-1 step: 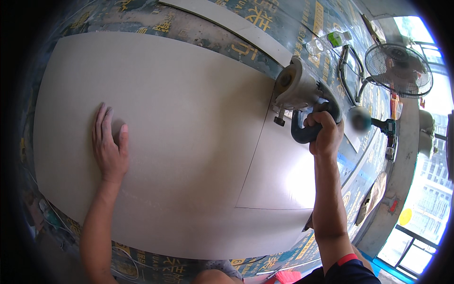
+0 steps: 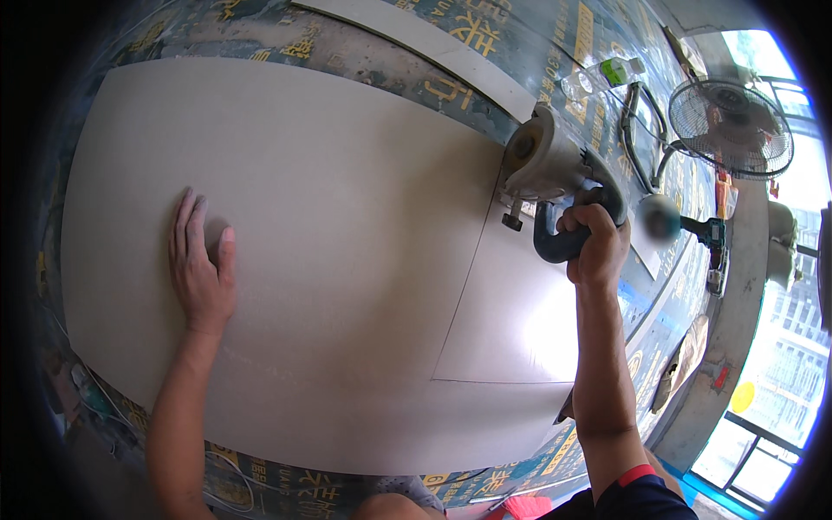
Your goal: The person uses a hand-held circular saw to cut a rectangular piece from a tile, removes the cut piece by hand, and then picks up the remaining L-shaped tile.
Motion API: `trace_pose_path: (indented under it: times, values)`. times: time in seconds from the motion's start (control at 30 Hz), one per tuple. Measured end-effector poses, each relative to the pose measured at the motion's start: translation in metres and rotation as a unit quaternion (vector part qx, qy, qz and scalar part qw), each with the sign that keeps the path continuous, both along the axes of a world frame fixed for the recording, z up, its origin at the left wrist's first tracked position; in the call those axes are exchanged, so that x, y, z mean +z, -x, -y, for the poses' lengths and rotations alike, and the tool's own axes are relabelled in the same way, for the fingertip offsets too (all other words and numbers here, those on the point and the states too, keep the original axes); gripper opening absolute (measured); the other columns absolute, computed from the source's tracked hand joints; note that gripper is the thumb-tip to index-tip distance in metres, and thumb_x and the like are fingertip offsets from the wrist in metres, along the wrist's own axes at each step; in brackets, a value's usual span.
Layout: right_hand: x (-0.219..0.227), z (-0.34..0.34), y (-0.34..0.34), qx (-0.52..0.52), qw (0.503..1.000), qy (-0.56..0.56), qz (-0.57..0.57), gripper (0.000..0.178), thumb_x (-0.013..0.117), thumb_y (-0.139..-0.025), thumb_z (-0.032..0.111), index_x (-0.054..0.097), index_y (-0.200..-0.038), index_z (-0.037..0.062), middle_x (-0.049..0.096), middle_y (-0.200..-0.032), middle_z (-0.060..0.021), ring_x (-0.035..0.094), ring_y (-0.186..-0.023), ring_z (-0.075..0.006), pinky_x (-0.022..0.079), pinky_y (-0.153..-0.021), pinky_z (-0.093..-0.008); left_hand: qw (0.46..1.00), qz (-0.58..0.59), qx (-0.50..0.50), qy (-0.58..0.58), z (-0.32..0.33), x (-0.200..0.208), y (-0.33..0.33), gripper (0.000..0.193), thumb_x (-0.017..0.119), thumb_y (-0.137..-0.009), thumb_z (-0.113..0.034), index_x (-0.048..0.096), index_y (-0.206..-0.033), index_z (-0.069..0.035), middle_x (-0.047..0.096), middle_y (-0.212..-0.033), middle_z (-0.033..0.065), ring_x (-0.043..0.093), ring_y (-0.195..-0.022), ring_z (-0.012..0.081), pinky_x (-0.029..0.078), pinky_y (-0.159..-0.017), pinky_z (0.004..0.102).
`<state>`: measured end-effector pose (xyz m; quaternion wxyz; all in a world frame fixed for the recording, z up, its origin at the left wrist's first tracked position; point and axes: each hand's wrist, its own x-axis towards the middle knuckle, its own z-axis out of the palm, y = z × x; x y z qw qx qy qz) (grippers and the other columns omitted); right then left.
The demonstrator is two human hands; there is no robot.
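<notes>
A large pale grey board [image 2: 286,260] lies flat before me. My left hand [image 2: 201,264] rests palm down on its left part, fingers stretched out and thumb apart, holding nothing. At the board's right side, my right hand [image 2: 600,245] is wrapped round the black looped handle of a circular saw [image 2: 546,160]. The saw's grey metal housing and a dark knob face the board. It sits at the upper end of a thin dark line that runs down the board and turns right at a corner. The saw's blade is hidden from view.
A long narrow strip [image 2: 425,48] lies beyond the board on printed sheeting. To the right are a plastic bottle [image 2: 598,78], a thick black hose [image 2: 634,139], a fan [image 2: 731,128] and a teal cordless power tool [image 2: 712,232] with a round grey head.
</notes>
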<state>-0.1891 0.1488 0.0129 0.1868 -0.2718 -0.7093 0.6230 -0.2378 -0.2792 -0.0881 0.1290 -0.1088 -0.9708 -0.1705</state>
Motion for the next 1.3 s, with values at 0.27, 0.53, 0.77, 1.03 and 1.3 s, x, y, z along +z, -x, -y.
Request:
trace_pose_path:
  times: [0.27,0.53,0.77,1.03,1.3]
  values:
    - [-0.002,0.003,-0.001,0.007,1.000,0.006,-0.005,0.003,0.054,-0.069,0.002,0.055,-0.068,-0.0004,0.052,-0.061,-0.0085,0.051,-0.055,-0.0188,0.045,-0.055,-0.0304,1.000,0.002,0.003,-0.005,0.002,-0.002,-0.001,0.048,0.052,-0.094,-0.029,0.050,-0.129,0.003,0.046,-0.140,0.0185,0.042,-0.130,0.0356,0.033,-0.109,0.0437]
    - [0.000,0.001,-0.002,0.008,1.000,0.015,-0.005,0.003,0.053,-0.069,0.002,0.055,-0.069,-0.0006,0.052,-0.061,-0.0083,0.051,-0.054,-0.0186,0.044,-0.055,-0.0305,1.000,0.008,0.006,-0.020,-0.001,0.000,-0.002,0.047,0.053,-0.093,-0.028,0.050,-0.129,0.004,0.045,-0.140,0.0179,0.042,-0.130,0.0350,0.033,-0.109,0.0432]
    - [0.002,0.000,-0.001,0.014,1.000,0.023,-0.005,0.004,0.052,-0.068,0.002,0.054,-0.070,-0.0009,0.051,-0.062,-0.0079,0.049,-0.054,-0.0183,0.044,-0.054,-0.0304,1.000,0.006,0.003,0.002,0.002,-0.001,-0.003,0.048,0.049,-0.096,-0.030,0.048,-0.132,0.002,0.045,-0.142,0.0169,0.041,-0.131,0.0342,0.033,-0.109,0.0409]
    - [0.003,0.001,0.001,0.006,1.000,0.024,-0.001,0.004,0.051,-0.070,0.002,0.054,-0.070,-0.0011,0.051,-0.062,-0.0085,0.050,-0.054,-0.0187,0.044,-0.054,-0.0308,1.000,-0.007,0.000,-0.012,0.002,0.002,-0.004,0.047,0.054,-0.093,-0.027,0.050,-0.129,0.003,0.046,-0.140,0.0176,0.043,-0.130,0.0353,0.033,-0.109,0.0431]
    - [-0.004,-0.009,-0.001,0.015,0.999,0.046,0.009,0.005,0.051,-0.072,0.003,0.054,-0.069,-0.0012,0.051,-0.062,-0.0092,0.050,-0.055,-0.0187,0.045,-0.054,-0.0312,1.000,-0.017,-0.005,-0.020,0.002,0.002,-0.004,0.047,0.053,-0.093,-0.028,0.050,-0.128,0.003,0.047,-0.139,0.0182,0.044,-0.128,0.0357,0.034,-0.108,0.0429]
